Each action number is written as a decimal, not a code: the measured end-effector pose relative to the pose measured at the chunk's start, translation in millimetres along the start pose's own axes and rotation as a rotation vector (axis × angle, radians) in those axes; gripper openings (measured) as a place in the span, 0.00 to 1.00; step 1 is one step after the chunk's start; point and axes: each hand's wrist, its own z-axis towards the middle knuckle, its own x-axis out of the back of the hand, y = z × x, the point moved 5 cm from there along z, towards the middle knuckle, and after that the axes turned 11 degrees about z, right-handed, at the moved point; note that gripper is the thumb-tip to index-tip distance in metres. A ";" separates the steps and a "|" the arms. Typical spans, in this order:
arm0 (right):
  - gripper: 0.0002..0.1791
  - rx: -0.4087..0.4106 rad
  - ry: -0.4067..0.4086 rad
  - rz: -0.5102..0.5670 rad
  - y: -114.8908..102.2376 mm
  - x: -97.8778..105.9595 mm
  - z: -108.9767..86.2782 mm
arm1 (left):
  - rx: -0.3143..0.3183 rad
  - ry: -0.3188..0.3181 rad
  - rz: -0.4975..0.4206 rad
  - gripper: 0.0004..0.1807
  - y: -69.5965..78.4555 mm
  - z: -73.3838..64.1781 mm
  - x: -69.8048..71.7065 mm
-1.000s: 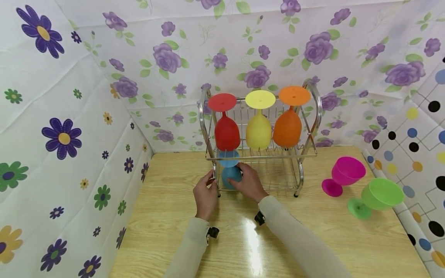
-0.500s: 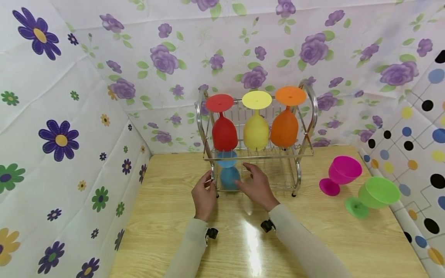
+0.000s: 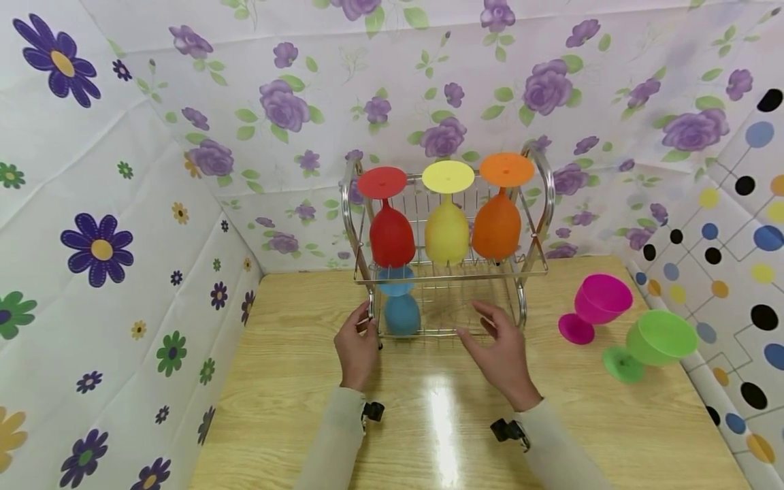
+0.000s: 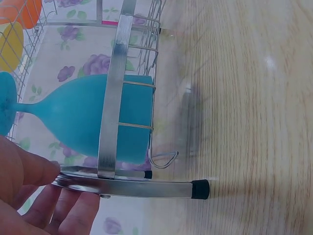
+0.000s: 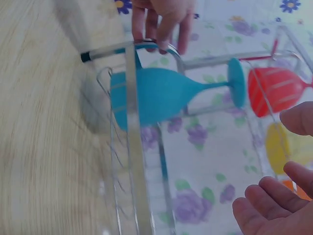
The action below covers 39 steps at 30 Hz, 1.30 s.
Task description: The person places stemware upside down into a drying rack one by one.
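Observation:
A two-tier metal dish rack [image 3: 453, 278] stands on the table. Upside down on its lower tier, at the left end, sits a blue goblet [image 3: 402, 315]. My left hand [image 3: 357, 350] grips the rack's front left leg, thumb and fingers around the metal tube in the left wrist view. My right hand [image 3: 499, 350] is in front of the lower tier's right half, fingers spread and holding nothing. Above, a red goblet [image 3: 392, 238], a yellow goblet [image 3: 448, 235] and an orange goblet [image 3: 497, 228] stand inverted in a row on the upper tier.
On the table's right side a magenta goblet [image 3: 603, 299] and a green goblet [image 3: 660, 339] lie tilted on their sides. Flower-patterned sheets [image 3: 343, 136] hang behind and at the left; a dotted sheet [image 3: 735, 272] hangs at the right.
My right hand has let go of the blue goblet and moved right, away from it. The goblet stays on the lower tier, and my left hand keeps its grip on the rack leg.

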 end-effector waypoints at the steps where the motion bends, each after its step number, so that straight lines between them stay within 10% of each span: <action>1: 0.30 0.009 0.013 -0.012 -1.5 6.7 -2.3 | 0.000 -0.002 0.000 0.23 -0.1 0.0 0.2; 39: 0.41 0.017 0.672 -0.474 3.7 225.6 -74.9 | 0.007 -0.029 -0.055 0.25 3.5 -5.6 0.3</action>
